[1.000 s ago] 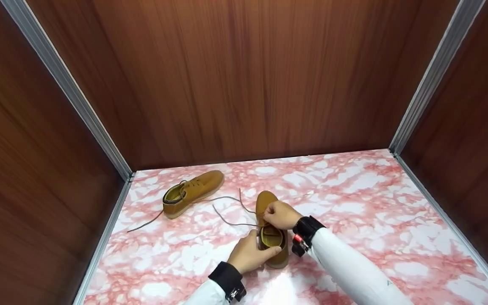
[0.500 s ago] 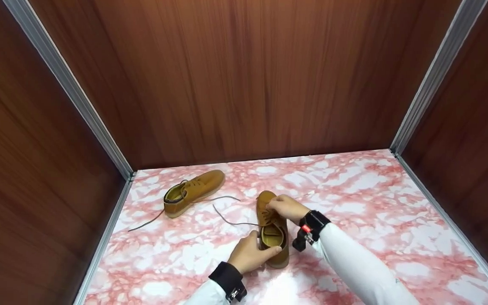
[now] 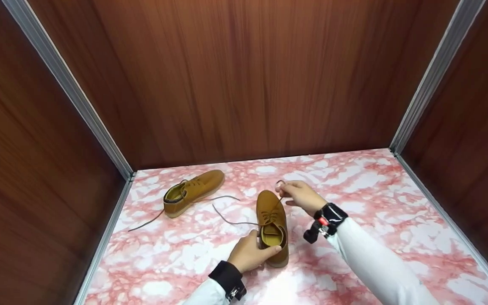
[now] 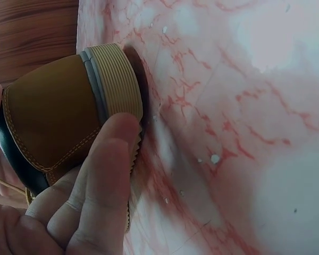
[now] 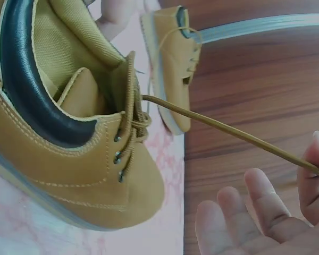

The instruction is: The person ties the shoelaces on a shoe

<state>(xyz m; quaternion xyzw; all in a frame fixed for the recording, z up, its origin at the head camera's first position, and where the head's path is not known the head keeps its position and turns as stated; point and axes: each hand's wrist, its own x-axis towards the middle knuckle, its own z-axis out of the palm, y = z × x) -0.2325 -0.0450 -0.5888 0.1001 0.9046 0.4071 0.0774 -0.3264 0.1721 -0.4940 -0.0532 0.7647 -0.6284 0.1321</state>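
A tan lace-up shoe (image 3: 284,254) stands on the marbled surface, toe pointing away from me. My left hand (image 3: 250,253) grips its heel end, thumb at the collar and fingers along the outer side; in the left wrist view those fingers (image 4: 103,170) lie against the heel and sole. My right hand (image 3: 301,195), raised to the right of the toe, pinches a brown shoelace (image 5: 223,127) between thumb and index finger. That lace runs taut from the shoe's eyelets, while the right hand's other fingers are spread. The other lace end (image 3: 231,222) lies loose to the left.
A second tan shoe (image 3: 201,186) rests at the back left, its laces trailing on both sides. Brown wood-grain panels (image 3: 244,84) enclose the back and sides, joined by grey metal corner strips (image 3: 70,93). The surface (image 3: 375,254) is pink and white.
My right hand has moved from over the lacing out to the right and upward, drawing a lace end from the shoe's left side across to the right. The left hand stays on the heel.
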